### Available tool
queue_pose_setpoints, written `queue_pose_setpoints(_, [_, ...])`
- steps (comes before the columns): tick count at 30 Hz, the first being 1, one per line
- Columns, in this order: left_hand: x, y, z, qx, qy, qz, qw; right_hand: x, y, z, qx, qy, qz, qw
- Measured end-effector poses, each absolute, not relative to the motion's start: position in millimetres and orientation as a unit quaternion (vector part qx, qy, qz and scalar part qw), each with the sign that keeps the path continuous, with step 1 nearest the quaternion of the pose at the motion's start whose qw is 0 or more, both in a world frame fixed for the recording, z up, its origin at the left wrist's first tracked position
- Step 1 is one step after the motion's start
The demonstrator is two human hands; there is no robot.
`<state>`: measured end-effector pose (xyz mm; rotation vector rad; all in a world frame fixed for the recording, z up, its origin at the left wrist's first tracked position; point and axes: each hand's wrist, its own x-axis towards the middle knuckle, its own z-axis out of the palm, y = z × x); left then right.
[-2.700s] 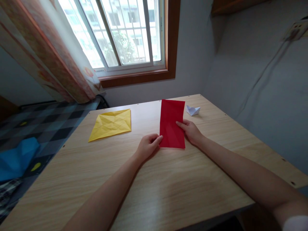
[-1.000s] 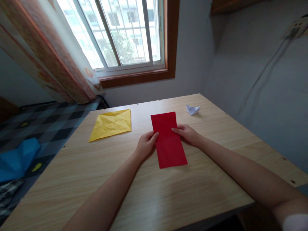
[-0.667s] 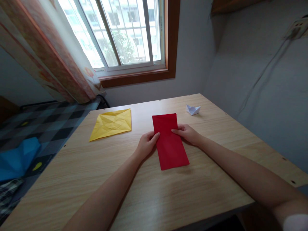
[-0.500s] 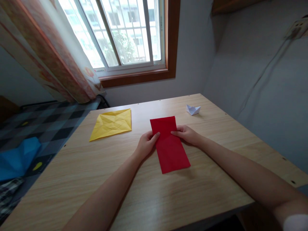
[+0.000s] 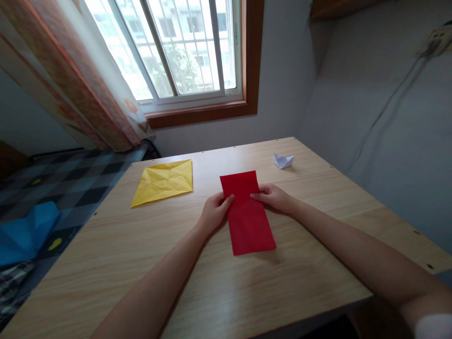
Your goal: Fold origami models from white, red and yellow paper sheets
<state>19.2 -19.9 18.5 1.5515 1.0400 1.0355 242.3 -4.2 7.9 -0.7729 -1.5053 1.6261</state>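
Note:
A red sheet of paper (image 5: 249, 219), long and rectangular, is held just over the middle of the table, its near end casting a shadow on the wood. My left hand (image 5: 216, 210) pinches its left edge, thumb on top and the other fingers underneath. On the opposite edge, my right hand (image 5: 273, 197) grips it the same way, at about the same height. The fingers under the paper are hidden.
Creased yellow paper (image 5: 164, 180) lies at the table's back left. A small white paper boat (image 5: 283, 161) stands at the back right of the wooden table (image 5: 169, 263). Blue folded paper (image 5: 30, 230) rests on a checked bed at left, below a curtain (image 5: 95, 80).
The near end of the red paper has swung slightly to the left. Both hands keep their grip in nearly the same place.

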Motion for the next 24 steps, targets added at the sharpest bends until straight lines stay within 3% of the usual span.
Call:
queue_pose_setpoints(10, [18.4, -23.5, 22.8, 0.681, 0.419, 0.369, 0.474, 240.5, -3.5, 4.8, -0.305, -0.55, 0.653, 0.422])
queue_pose_setpoints(24, [19.5, -22.2, 20.6, 0.672, 0.425, 0.378, 0.475, 241.7, -1.7, 1.9, -0.306, -0.56, 0.661, 0.395])
